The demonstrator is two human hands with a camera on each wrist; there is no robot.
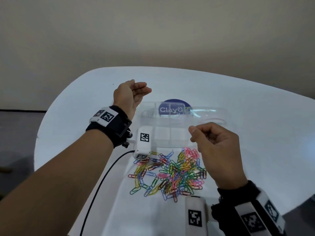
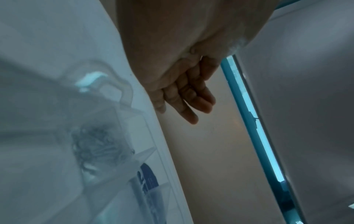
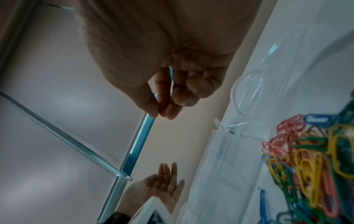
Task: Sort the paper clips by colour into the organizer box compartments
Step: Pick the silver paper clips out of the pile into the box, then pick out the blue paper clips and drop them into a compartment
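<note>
The organizer box (image 1: 170,126) sits between both hands' fingers; the paper clips (image 1: 170,174) lie nearer, just left of the right hand's (image 1: 216,150) fingers.

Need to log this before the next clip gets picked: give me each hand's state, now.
Left hand: open, fingers straight, palm up, holding nothing.
Right hand: fingers curled, thumb against fingertips; whether it pinches anything cannot be told.

My left hand (image 1: 132,95) is raised with the palm turned up and the fingers (image 2: 188,97) straight and together, holding nothing. My right hand (image 1: 215,151) hangs lower, fingers curled, thumb and forefinger tips (image 3: 153,109) touching; I can't tell whether anything is pinched between them.
</note>
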